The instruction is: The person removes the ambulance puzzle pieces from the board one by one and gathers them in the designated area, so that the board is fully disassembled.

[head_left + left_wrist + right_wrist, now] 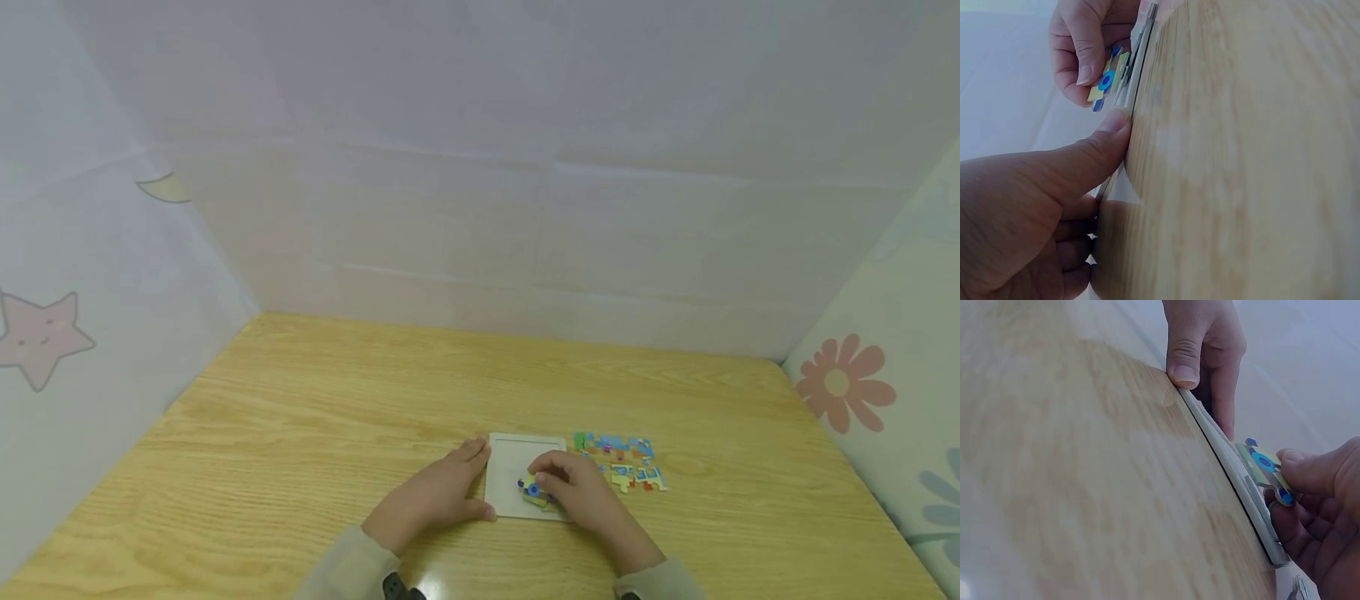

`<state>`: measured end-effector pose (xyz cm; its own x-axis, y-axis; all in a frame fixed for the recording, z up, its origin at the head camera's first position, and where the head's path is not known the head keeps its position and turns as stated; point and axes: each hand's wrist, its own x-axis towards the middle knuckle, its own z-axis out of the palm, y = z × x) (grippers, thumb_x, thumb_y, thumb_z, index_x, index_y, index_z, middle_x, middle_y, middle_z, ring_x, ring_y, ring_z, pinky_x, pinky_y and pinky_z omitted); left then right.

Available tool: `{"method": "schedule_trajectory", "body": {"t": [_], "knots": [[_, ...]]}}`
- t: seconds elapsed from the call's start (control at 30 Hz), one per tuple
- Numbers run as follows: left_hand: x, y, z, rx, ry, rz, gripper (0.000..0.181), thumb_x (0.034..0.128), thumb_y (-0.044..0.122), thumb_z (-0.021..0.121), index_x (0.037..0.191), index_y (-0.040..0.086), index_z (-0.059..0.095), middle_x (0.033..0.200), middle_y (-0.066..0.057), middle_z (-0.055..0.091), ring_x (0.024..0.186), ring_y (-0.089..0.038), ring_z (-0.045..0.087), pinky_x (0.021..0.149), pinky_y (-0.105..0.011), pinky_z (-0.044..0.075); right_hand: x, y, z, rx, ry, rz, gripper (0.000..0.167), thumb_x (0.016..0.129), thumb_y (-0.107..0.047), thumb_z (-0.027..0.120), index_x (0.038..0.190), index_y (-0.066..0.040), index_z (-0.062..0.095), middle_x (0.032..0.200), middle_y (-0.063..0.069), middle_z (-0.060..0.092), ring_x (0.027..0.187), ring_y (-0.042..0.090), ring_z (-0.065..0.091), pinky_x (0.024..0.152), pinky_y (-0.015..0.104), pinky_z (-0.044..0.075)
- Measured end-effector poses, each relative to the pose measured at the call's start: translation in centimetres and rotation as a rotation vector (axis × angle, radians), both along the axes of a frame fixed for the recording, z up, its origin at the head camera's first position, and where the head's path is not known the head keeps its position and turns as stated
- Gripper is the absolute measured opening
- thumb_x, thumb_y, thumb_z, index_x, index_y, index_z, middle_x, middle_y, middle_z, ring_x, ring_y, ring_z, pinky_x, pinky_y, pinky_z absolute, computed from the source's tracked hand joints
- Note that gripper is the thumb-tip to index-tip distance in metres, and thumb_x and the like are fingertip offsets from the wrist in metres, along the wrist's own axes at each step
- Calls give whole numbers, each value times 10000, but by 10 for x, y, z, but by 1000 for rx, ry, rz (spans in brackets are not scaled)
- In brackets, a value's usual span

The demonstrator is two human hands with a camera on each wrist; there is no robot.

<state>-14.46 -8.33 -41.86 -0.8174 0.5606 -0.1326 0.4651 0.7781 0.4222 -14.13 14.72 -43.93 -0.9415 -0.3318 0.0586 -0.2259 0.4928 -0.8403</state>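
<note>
My left hand (pixel 438 500) lies along the left side of a pale, shallow puzzle tray (pixel 502 462). Its thumb touches the near left corner and its fingertips touch the edge farther back. Over the tray's near right part, my right hand (pixel 583 493) pinches a jigsaw piece (pixel 1264 462) between thumb and fingers. That piece is yellow and green with a blue ring and dark blue knobs, and it stands tilted in both wrist views. Whether a second piece lies beneath it I cannot tell. Part of the tray is hidden by the right hand.
Several colourful jigsaw pieces (pixel 611 446) lie on the wooden table (pixel 337 400) just right of the tray, in blue, green, orange and yellow. Pale cloth (pixel 510 208) hangs behind the table and at both sides, printed with a star and flowers.
</note>
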Motion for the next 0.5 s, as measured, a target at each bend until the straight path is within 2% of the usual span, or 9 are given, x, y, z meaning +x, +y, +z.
{"method": "schedule_trajectory", "body": {"t": [0.1,0.33,0.5], "knots": [[0,0,0,0,1,0,862,795,469,661,1419,-16,317,1515,-140,247,1378,-302,263,1102,-445,289,0,0,0,29,9,-10,98,902,-110,584,951,-83,664,896,-7,642,739,64,537,667,196,474],[-1,1,0,2,-16,5,860,799,463,662,1424,-12,312,1517,-137,244,1381,-301,259,1101,-448,291,2,-3,6,70,2,-90,81,887,-74,592,927,-85,661,833,-35,622,718,80,519,650,195,459],[-1,0,1,0,-16,2,858,801,467,656,1424,-11,311,1517,-137,242,1380,-302,260,1100,-449,292,4,-5,9,107,-3,-107,78,879,-58,593,914,-84,659,819,-39,616,708,92,510,627,188,452]]}}
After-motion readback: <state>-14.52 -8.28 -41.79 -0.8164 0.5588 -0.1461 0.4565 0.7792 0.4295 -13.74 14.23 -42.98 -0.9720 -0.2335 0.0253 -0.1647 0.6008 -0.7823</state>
